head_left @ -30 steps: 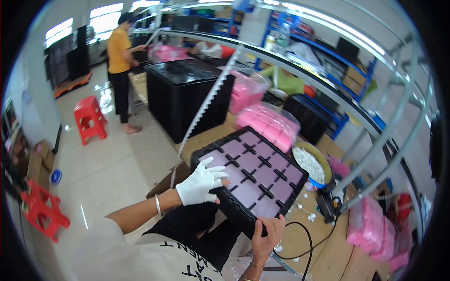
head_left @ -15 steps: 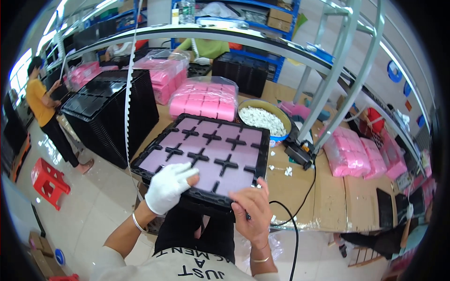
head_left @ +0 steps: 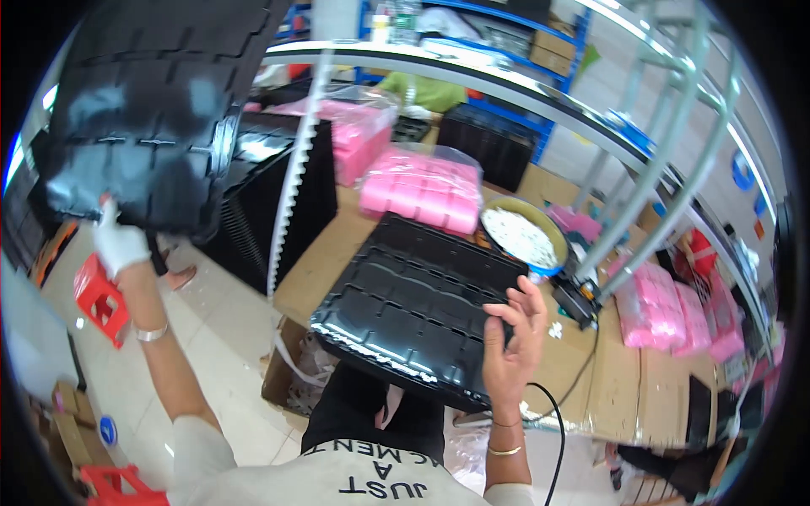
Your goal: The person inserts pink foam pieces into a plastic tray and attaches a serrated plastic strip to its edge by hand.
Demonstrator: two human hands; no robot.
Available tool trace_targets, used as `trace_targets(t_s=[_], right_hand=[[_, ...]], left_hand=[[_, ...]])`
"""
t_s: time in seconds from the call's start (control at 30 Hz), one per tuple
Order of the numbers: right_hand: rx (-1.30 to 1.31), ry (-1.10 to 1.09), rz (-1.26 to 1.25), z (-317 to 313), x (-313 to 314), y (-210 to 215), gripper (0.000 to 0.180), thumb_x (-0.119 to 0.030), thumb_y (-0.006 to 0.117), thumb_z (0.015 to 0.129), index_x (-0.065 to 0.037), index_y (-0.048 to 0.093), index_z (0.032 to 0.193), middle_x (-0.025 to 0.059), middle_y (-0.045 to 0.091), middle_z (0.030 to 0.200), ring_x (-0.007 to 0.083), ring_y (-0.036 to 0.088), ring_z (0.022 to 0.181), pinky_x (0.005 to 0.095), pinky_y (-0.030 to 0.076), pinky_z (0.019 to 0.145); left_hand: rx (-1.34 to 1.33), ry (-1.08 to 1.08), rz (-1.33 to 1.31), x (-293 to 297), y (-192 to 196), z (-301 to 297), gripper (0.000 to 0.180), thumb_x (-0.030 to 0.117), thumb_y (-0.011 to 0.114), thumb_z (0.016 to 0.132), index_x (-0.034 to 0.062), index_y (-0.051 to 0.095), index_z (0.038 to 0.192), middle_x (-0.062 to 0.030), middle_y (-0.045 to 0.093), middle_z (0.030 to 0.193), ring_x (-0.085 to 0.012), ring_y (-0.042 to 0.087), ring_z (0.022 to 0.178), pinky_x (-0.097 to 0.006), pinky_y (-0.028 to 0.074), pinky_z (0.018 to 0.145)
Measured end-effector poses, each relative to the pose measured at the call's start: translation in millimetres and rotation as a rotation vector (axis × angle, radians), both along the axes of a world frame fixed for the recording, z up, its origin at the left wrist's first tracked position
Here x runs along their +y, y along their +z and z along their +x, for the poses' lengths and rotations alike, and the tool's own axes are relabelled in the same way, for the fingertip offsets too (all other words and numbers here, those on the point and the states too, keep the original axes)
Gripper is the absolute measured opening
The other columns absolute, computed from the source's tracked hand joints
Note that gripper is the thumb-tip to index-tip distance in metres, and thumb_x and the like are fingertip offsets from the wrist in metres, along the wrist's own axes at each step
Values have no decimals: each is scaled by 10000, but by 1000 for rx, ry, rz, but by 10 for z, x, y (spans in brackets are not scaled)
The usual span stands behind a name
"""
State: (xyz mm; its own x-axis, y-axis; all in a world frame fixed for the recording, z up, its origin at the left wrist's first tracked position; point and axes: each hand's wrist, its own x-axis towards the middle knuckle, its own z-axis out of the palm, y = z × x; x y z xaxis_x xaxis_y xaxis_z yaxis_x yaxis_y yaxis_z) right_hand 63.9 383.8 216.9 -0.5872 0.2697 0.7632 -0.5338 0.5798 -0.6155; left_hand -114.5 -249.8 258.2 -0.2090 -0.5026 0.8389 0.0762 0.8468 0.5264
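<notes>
My left hand (head_left: 121, 244), in a white glove, grips the lower edge of a black plastic tray (head_left: 139, 110) held up and tilted at the upper left. Another black tray (head_left: 405, 295) lies in front of me at the table edge, its ribbed dark surface showing. Beside this tray's right edge is my bare right hand (head_left: 513, 341), fingers apart and slightly bent, holding nothing. Whether its fingertips touch the tray I cannot tell. The raised tray partly covers a tall stack of black trays (head_left: 270, 194).
Pink wrapped bundles (head_left: 422, 190) and a round tub of white pieces (head_left: 519, 236) stand behind the tray. A black device (head_left: 578, 299) with a cable sits to the right. Metal posts (head_left: 666, 160) rise there. A red stool (head_left: 101, 295) stands on the floor at left.
My left hand has swung up and left, now with a black tray. The lilac-filled compartments seen before me are out of sight; a dark tray surface shows there. My right hand is raised slightly.
</notes>
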Motion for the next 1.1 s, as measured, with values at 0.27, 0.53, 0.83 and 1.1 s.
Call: trace_targets(t_s=[0.27,0.53,0.83,1.1], right_hand=[[-115,135,191,-763,-69,194,183,27,664,861,-51,719,1017,151,522,1396,282,593,1191,413,457,1039],[-147,324,320,-1680,-405,351,245,4,668,872,-44,694,1111,189,534,1390,324,620,1178,412,464,1045],[170,470,516,-3266,-1899,314,490,-77,550,999,-7,457,1475,261,449,1500,437,442,1388,464,358,1165],[158,422,573,-3544,-2118,125,476,-179,511,1035,1,435,1469,254,443,1504,436,460,1342,488,362,1133]], left_hand=[[-221,-311,676,682,40,-1197,533,339,756,812,-118,685,1079,-261,723,1057,-338,685,911,-422,519,832],[-472,121,218,982,166,-1203,675,339,774,738,-83,608,1237,-298,514,1422,-417,513,1323,-425,440,1099],[-482,-35,224,740,-181,-1646,698,240,623,854,-51,459,1467,-287,337,1582,-434,296,1483,-438,265,1234],[-347,-157,207,724,-276,-1642,670,293,597,881,-68,501,1437,-275,293,1615,-473,238,1503,-452,252,1235]])
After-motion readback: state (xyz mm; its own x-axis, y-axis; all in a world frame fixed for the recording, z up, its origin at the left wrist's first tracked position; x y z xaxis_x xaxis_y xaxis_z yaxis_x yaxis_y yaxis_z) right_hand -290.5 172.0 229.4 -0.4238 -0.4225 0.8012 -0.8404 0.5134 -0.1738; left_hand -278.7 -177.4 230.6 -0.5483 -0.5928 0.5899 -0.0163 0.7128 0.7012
